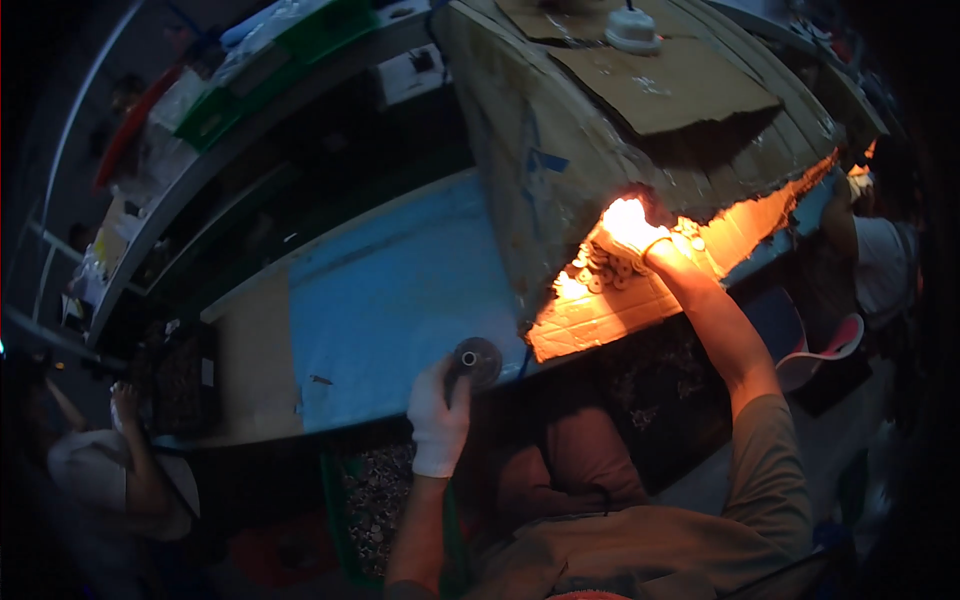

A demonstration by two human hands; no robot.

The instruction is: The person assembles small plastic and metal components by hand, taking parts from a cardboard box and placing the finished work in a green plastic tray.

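Observation:
My left hand [438,418], in a white glove, is closed on a dark round disc [483,366] with a pale ring at its centre. It holds the disc over the front edge of the blue table surface [400,290]. Under the torn front of a cardboard hood [520,190], my right hand [640,232] reaches into strong orange-white light. Glare washes out its fingers, so what they hold cannot be made out. Beside and below that hand lies a heap of small ring-shaped parts [597,272] on the lit cardboard floor [585,328].
A green crate [340,520] full of small metal parts stands below the table, left of my legs. Green bins [290,50] line a shelf at the back left. One co-worker [120,470] sits at left, another [880,260] at far right. A pink-edged chair [830,345] stands at right.

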